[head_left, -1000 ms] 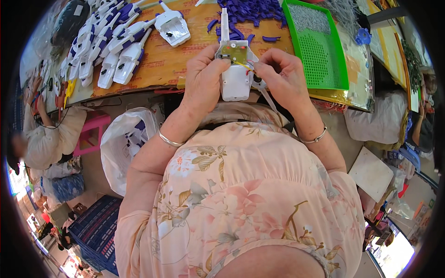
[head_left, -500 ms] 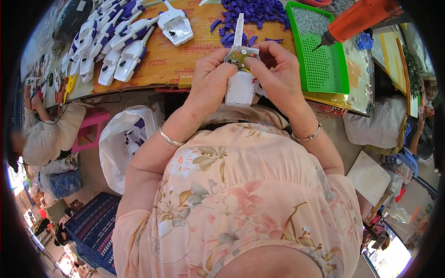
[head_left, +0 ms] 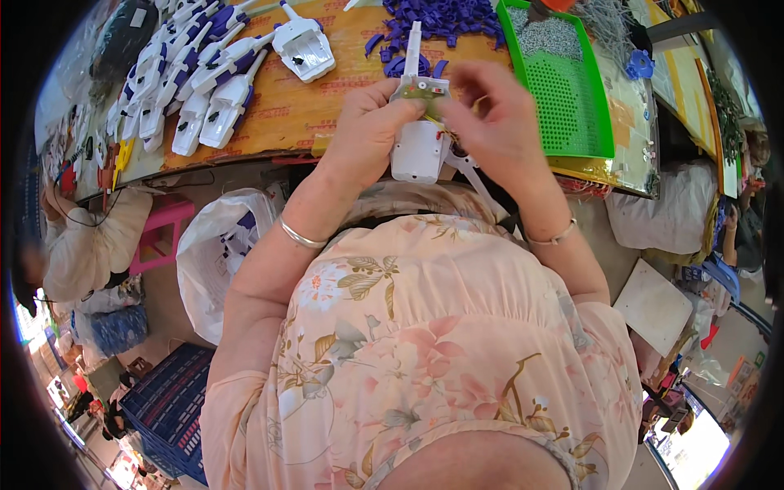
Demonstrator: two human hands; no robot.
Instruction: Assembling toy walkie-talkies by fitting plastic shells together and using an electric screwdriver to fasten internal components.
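Observation:
My left hand [head_left: 367, 122] holds a white plastic housing [head_left: 420, 155] with a narrow stem pointing away from me. The thumb presses on a small green circuit board [head_left: 420, 91] set in the upper part of the housing. Thin red and yellow wires show at the board's lower right. My right hand [head_left: 498, 114] is just right of the housing, blurred by motion, with thumb and forefinger apart and nothing visible between them. Below it hangs another white piece [head_left: 474, 173], partly hidden by the housing and the hand.
Several white-and-purple housings [head_left: 188, 73] are piled at the left, one white housing [head_left: 304, 45] beside them. Purple parts [head_left: 445, 20] lie at the back. A green perforated tray [head_left: 600, 122] holds screws at the right. A white bag [head_left: 192, 269] stands below left; a co-worker sits far left.
My right hand has drawn its fingers off the circuit board and shifted right. The orange power screwdriver has swung up, almost out of view. My left hand keeps the housing.

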